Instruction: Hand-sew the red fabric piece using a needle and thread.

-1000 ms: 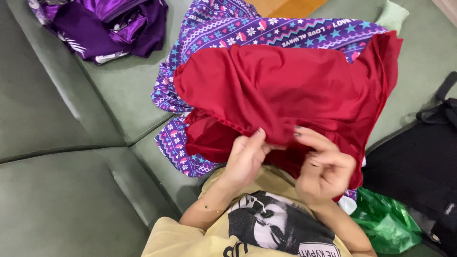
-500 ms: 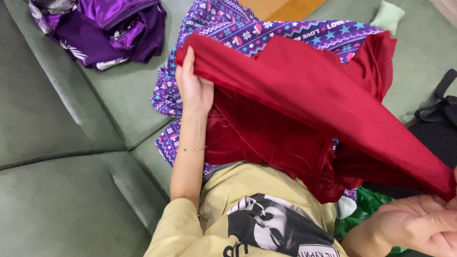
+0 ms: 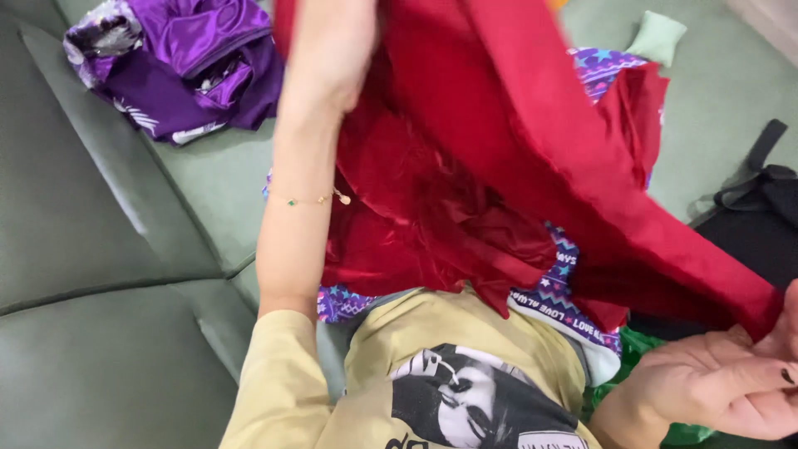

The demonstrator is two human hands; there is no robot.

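— Holding what, exactly?
— A red satin garment [image 3: 499, 150], stretched above the green sofa [image 3: 100, 249]. Left hand [image 3: 332, 50] grips its upper edge, fingers clamped; right hand [image 3: 731, 391] pinches the lower corner beside the black bag [image 3: 765, 224].

The left hand [image 3: 332, 50] is blurred, its fingertips hidden.

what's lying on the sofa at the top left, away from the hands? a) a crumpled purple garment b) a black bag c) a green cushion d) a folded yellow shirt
a: a crumpled shiny purple garment lies on the grey-green sofa at the upper left, apart from the red cloth that the left hand and right hand hold stretched between them.
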